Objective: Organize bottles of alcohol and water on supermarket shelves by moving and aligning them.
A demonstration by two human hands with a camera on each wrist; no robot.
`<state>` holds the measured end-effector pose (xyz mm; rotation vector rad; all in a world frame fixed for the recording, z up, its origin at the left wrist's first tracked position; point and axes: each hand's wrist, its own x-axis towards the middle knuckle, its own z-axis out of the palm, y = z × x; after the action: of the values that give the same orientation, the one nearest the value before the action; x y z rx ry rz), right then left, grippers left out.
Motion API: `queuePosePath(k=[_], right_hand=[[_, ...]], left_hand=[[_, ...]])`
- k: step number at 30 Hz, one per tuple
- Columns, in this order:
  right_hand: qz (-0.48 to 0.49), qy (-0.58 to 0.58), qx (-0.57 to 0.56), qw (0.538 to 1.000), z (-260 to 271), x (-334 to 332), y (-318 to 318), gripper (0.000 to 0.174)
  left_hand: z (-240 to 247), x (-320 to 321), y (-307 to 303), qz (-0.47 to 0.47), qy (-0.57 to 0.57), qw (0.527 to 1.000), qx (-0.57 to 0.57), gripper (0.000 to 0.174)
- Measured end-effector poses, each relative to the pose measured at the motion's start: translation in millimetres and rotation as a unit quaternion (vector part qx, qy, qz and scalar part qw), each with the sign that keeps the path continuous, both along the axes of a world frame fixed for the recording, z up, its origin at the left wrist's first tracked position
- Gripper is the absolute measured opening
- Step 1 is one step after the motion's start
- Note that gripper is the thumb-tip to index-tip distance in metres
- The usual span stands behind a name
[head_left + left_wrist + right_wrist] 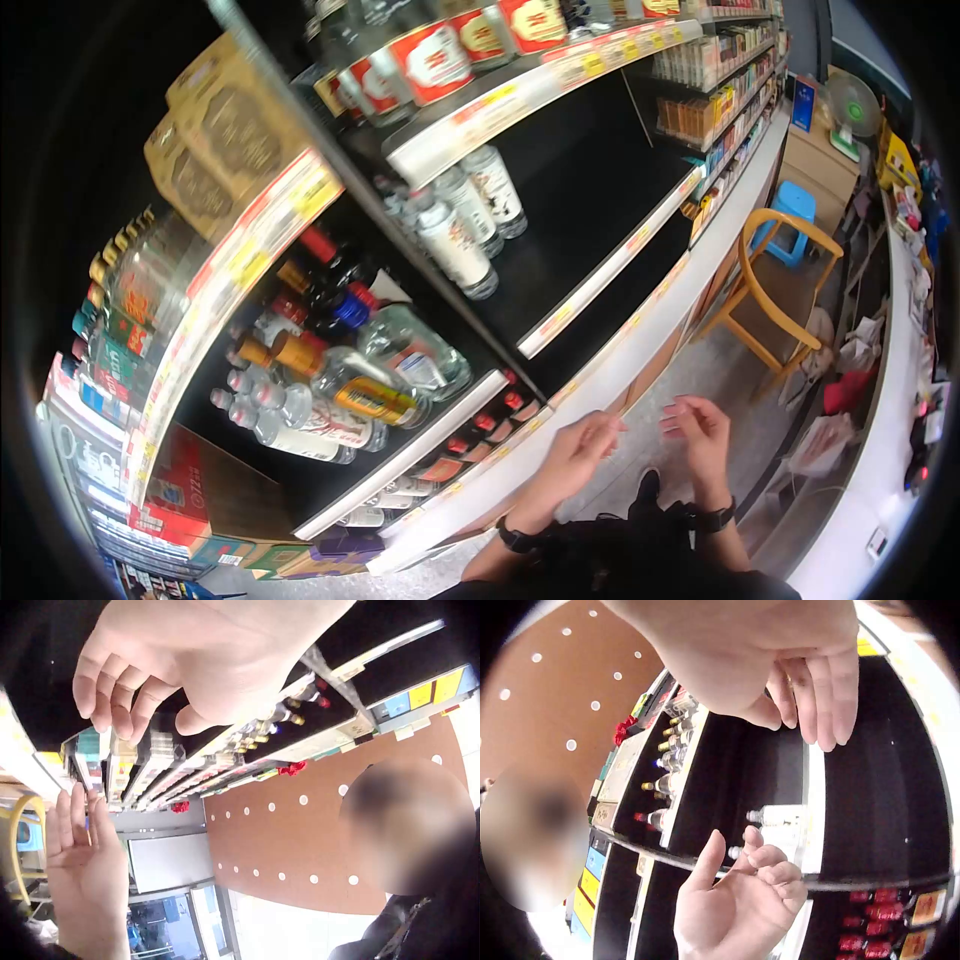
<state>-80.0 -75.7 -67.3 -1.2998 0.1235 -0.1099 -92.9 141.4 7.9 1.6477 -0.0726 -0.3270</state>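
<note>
Both hands are raised in front of the body, apart from each other, and hold nothing. The left hand (575, 458) has loosely bent fingers and is beside the shelf's lower white edge; its palm (202, 660) fills the top of the left wrist view. The right hand (702, 440) is over the floor, its fingers loosely bent in the right wrist view (780, 660). White-labelled bottles (455, 245) stand on the black middle shelf, left of the hands. Other bottles (370, 385) are in the lower left compartment.
Red-labelled bottles (430, 62) line the upper shelf. A wooden chair (765, 300) and a blue stool (790, 215) are beyond the right hand. A white counter (880, 440) runs along the right, with a fan (852, 105) at the back.
</note>
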Motion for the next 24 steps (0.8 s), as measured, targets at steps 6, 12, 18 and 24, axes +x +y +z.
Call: queuePosePath(k=[6,12,18,24], right_hand=[[-0.118,-0.041,-0.016,0.992,40.5,63.5,-64.2,0.022],[0.010,-0.058,-0.001,0.998,41.8,128.1,-30.6,0.021],[0.159,-0.126,-0.005,0.979,97.5,180.0,50.9,0.026],[0.349,-0.161,0.035,0.922,135.6,229.4,136.8,0.062]], left_hand=[[-2.6,38.2,-39.2,0.010,-0.018,1.000,0.008,0.030],[-2.7,79.7,-17.7,0.221,-0.103,0.970,0.013,0.024],[16.3,118.8,11.1,0.408,-0.221,0.884,-0.060,0.030],[31.0,140.9,34.4,0.471,-0.253,0.845,-0.003,0.049]])
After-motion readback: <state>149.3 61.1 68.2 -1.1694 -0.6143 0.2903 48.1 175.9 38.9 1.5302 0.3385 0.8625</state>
